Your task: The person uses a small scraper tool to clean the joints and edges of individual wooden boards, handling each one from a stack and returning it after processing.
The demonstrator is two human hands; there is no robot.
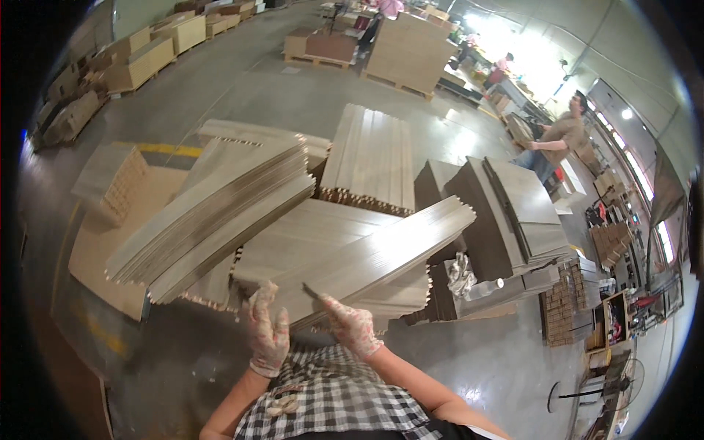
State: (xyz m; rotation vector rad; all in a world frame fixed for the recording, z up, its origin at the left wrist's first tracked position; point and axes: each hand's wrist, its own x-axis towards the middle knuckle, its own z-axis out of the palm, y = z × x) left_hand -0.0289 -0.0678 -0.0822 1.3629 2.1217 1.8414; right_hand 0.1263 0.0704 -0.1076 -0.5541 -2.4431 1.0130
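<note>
My left hand (268, 336), in a patterned knit glove, has its fingers stretched up and its thumb apart. It is beside the near left end of a long grey wood-grain panel (389, 246); whether it touches the panel I cannot tell. My right hand (353, 328), gloved alike, is closed around a short, thin dark tool (312, 291), its tip pointing over the panel. The kind of tool is unclear. The panel lies slanted across a stack of similar panels (315, 227).
Curved bundles of grey strips (220, 213) lie to the left, another stack (368, 158) behind. Darker boards (506, 205) and crumpled clear plastic (460, 276) are at right. A co-worker (561, 139) stands beyond them. A fan (620, 381) stands at lower right.
</note>
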